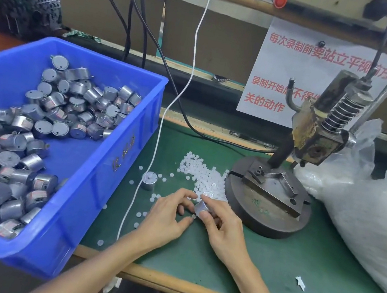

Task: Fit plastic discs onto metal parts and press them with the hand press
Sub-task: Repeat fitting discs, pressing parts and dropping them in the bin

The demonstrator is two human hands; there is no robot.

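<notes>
Nearest, at lower centre, right hand [221, 229] pinching a tilted metal part [202, 208] between thumb and curled fingers, just above the green mat [269, 268]. Beside it, left hand [167, 215] with fingers bent, tips close to the part; hard to tell whether gripping a disc. Just beyond, a heap of white discs [203, 178] lying against the press base [265, 218], with strays scattered over the mat. Left of the heap, a second part [149, 180] standing upright. At left, blue bin [107, 162] piled with more parts. Right of centre, hand press [318, 137] with lever slanting toward upper right. At right edge, clear bag [379, 230]. Farthest back, paper sign [279, 66] with red writing.
</notes>
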